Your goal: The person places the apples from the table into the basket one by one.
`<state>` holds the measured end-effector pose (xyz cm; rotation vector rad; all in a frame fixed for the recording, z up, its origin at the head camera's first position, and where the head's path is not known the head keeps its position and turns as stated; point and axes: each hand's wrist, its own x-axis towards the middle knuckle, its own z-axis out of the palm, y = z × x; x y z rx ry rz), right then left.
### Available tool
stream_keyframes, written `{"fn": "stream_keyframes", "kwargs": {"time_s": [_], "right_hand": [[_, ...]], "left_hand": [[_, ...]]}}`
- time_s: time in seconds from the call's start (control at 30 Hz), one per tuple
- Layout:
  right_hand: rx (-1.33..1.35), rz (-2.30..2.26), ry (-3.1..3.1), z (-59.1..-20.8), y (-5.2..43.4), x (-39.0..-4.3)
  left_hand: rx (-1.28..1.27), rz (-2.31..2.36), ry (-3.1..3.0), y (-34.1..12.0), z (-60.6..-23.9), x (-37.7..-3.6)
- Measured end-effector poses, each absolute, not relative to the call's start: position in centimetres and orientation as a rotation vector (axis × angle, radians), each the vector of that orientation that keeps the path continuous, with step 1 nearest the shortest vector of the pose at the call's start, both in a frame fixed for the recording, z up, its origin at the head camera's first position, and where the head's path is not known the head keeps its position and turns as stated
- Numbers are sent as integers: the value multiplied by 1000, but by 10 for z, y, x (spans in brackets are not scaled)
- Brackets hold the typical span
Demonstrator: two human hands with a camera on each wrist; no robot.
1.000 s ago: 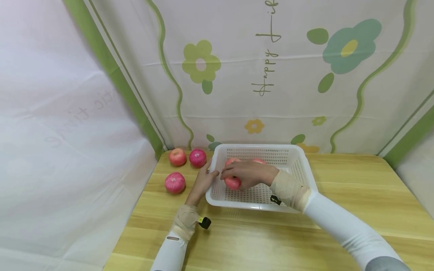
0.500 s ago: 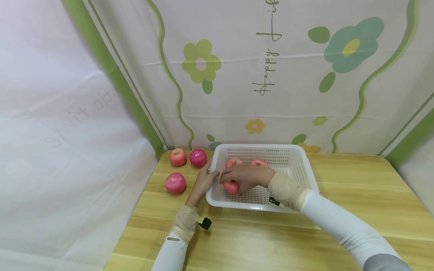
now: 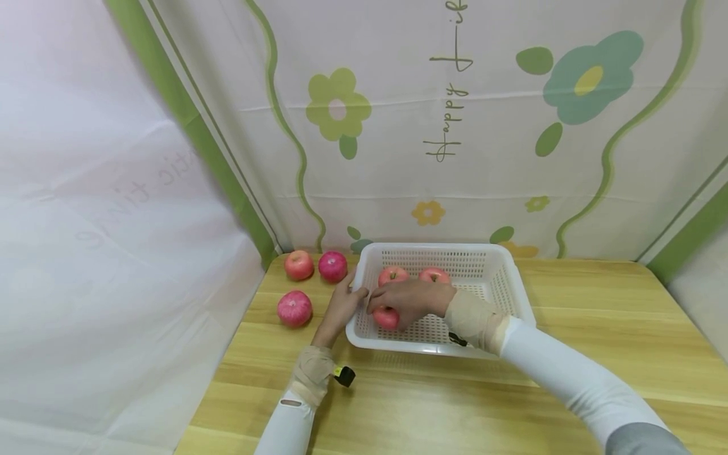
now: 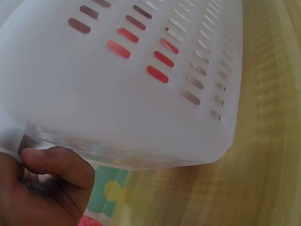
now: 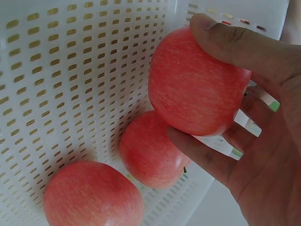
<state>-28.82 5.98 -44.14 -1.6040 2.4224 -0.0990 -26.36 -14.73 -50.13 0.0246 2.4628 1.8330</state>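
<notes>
Inside the white perforated plastic basket (image 3: 435, 247), my right hand (image 3: 418, 298) holds a red apple (image 3: 387, 318) near the left wall. The right wrist view shows the thumb on one side of that held apple (image 5: 200, 84) and a finger on the other. Two more red apples lie on the basket floor, a left one (image 3: 392, 274) and one further right (image 3: 435, 275). My left hand (image 3: 343, 303) grips the basket's left rim. In the left wrist view its thumb and fingers are curled at the rim, and red shows through the slots of the basket wall (image 4: 94, 99).
Left of the basket on the wooden table (image 3: 409, 404) are a red apple (image 3: 299, 265) and two pink, streaked round fruits, one at the back (image 3: 332, 266) and one nearer (image 3: 294, 308). A flower-printed curtain (image 3: 387, 177) hangs right behind the table.
My right hand has shifted slightly left and toward the front with the apple, uncovering more of the two apples behind it. The left hand stays on the rim.
</notes>
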Motion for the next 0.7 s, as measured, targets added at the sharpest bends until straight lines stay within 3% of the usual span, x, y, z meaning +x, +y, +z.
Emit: {"fn": "stream_keyframes", "kwargs": {"time_s": [0.7], "right_hand": [[-1576,-4,2425,-452,58,-287]], "left_hand": [[11,1837,2451,-147,-502,-264]]}}
